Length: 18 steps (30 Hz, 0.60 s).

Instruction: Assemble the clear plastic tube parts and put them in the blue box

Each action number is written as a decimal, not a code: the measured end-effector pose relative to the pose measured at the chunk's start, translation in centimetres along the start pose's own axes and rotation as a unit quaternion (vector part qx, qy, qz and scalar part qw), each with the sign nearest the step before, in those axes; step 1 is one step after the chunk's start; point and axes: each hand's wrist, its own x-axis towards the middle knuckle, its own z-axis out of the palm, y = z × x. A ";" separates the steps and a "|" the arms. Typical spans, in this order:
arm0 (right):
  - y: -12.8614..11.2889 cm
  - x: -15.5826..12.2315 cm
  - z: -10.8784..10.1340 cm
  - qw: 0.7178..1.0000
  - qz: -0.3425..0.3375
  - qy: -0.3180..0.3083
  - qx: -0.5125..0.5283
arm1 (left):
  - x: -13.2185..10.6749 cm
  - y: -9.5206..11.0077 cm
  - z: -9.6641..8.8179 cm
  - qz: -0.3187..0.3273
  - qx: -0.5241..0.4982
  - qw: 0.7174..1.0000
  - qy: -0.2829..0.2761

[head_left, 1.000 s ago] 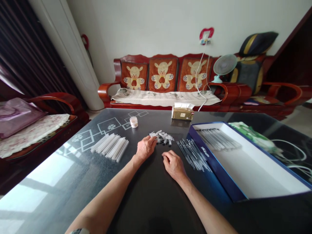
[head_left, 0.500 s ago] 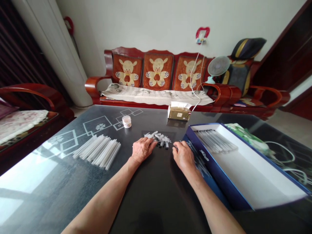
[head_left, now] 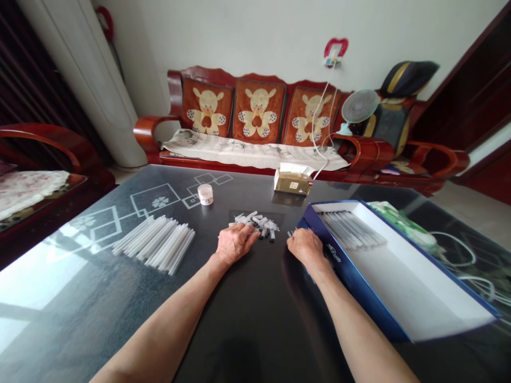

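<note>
My left hand (head_left: 236,243) rests on the dark table with its fingers bent and pressed together, at the near left side of a small pile of pen caps (head_left: 261,221), clear white with some black ends. What its fingers hold, if anything, is hidden. My right hand (head_left: 305,247) is curled closed beside the long blue box (head_left: 359,287). Thin tips of pen refills (head_left: 292,232) poke out past its fingers; the rest is covered by the hand. To the left lies a row of whitish translucent pen barrels (head_left: 155,242).
Inside the blue box lies a row of clear pens (head_left: 351,230). A small round tub (head_left: 205,194) and a tissue box (head_left: 293,181) stand farther back on the table. Right of the box are a green-white packet (head_left: 403,223) and a white cable (head_left: 459,250). A wooden sofa (head_left: 255,154) stands behind.
My right hand has moved slightly right, towards the box, over the refills, and its fingers have curled in. My left hand stays by the caps. The view has shifted a little.
</note>
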 end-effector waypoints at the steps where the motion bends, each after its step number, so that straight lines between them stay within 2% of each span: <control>1: 0.3 0.2 -0.1 1.000 -0.002 0.015 0.021 | 0.0 0.0 0.0 0.003 -0.004 1.000 0.003; 3: 1.0 0.6 -0.3 0.992 0.000 0.053 0.115 | 0.0 0.0 0.1 0.010 -0.015 1.000 0.008; 4: 1.1 0.9 -0.3 0.977 0.003 0.068 0.201 | 0.0 0.0 0.1 0.012 -0.021 1.000 0.010; 5: 1.1 1.1 -0.2 0.948 0.006 0.076 0.309 | 0.0 0.0 0.2 0.014 -0.027 0.999 0.012; 6: 0.9 1.3 0.1 0.899 0.007 0.073 0.431 | 0.0 0.0 0.2 0.015 -0.032 0.999 0.014; 8: -0.1 1.5 0.9 0.755 -0.003 0.042 0.655 | 0.0 0.0 0.1 0.015 -0.042 0.999 0.015; 10: -1.4 1.4 2.1 0.613 -0.011 -0.001 0.790 | 0.0 0.0 0.1 0.014 -0.048 0.999 0.012; 11: -2.1 1.2 2.7 0.562 -0.013 -0.022 0.826 | 0.1 0.0 0.1 0.014 -0.049 0.999 0.009; 12: -2.7 1.0 3.3 0.526 -0.018 -0.041 0.849 | 0.1 -0.1 0.0 0.013 -0.051 0.999 0.006; 14: -3.6 0.6 4.2 0.489 -0.031 -0.076 0.868 | 0.1 -0.1 0.0 0.012 -0.054 0.998 0.000; 18: -4.5 0.5 5.0 0.476 -0.038 -0.106 0.872 | 0.1 -0.2 0.1 0.004 -0.067 0.998 -0.009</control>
